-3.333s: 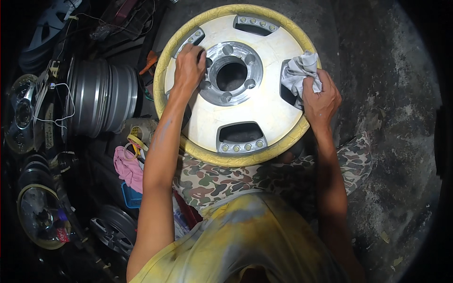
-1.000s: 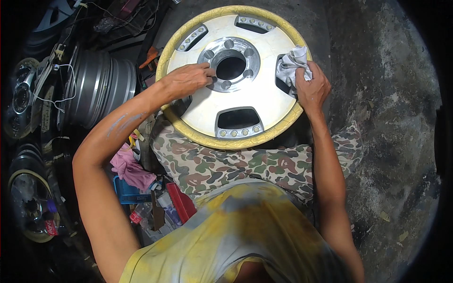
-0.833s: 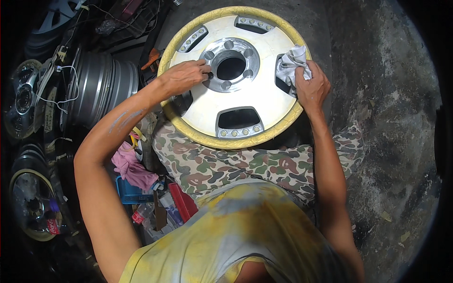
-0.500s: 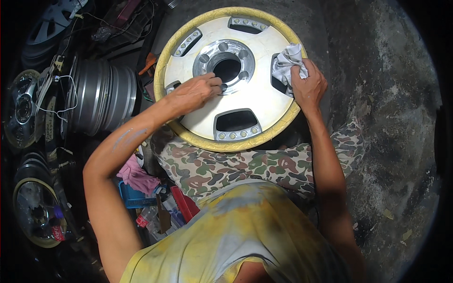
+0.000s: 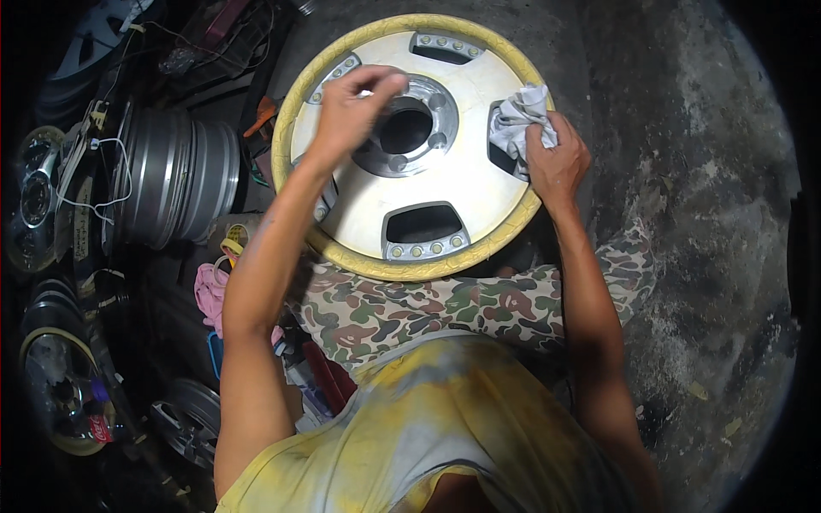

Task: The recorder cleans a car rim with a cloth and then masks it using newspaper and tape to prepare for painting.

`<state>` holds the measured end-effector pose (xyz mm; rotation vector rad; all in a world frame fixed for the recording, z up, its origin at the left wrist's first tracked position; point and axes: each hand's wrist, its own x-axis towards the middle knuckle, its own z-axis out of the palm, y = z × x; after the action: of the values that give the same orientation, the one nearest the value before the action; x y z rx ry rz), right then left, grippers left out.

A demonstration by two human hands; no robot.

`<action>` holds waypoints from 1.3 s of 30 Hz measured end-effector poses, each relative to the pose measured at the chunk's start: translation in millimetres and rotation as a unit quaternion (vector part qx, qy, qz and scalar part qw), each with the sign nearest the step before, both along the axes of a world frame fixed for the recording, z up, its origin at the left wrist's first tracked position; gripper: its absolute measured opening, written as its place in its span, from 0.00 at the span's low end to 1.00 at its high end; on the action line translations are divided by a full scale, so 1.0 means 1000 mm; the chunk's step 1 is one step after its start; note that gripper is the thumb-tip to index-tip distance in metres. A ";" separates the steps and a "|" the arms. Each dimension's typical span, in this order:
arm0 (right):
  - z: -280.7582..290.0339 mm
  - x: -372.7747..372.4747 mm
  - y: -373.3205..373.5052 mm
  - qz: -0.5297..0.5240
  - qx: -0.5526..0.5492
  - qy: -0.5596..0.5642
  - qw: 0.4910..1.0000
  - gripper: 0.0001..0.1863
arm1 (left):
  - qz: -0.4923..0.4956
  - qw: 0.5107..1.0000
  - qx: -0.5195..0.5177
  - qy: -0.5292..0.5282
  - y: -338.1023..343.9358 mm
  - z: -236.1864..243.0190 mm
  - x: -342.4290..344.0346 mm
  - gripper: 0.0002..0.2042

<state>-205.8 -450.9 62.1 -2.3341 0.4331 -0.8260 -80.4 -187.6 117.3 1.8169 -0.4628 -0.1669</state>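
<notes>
Wheel (image 5: pixel 462 184) lies on lap (image 5: pixel 428 308), spare rims (image 5: pixel 171 179) left.

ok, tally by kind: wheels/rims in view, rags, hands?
Wheel with yellow-coated edge under the hands: 1
Other rims at left: 4 clear, namely silver rim stack, dark rim, yellow-edged rim, small rim; more may sit in the dark
White rag in right hand: 1
Pink cloth: 1
Hands: 2, left hand
Total: 9

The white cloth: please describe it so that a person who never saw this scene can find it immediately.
Find the big round wheel with the yellow rim, lying flat ahead of the person. At its right edge, the right hand presses a crumpled white cloth against a cut-out opening. It is the only soft, wrinkled thing on the wheel.
</notes>
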 end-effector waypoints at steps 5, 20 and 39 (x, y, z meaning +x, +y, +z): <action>0.000 -0.001 0.001 -0.010 0.015 0.000 1.000 0.16 | -0.080 0.940 0.280 -0.176 0.075 0.020 0.013 0.08; 0.002 -0.001 0.002 -0.014 0.011 0.016 1.000 0.15 | -0.295 0.814 0.401 -0.299 0.080 0.005 -0.007 0.11; 0.001 -0.006 0.002 -0.016 -0.012 0.009 1.000 0.18 | -0.049 0.902 0.299 -0.307 0.120 0.030 -0.039 0.12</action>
<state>-211.7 -449.2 62.8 -2.3648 0.4716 -0.8301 -119.6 -68.0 147.7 2.4493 -1.0358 0.2384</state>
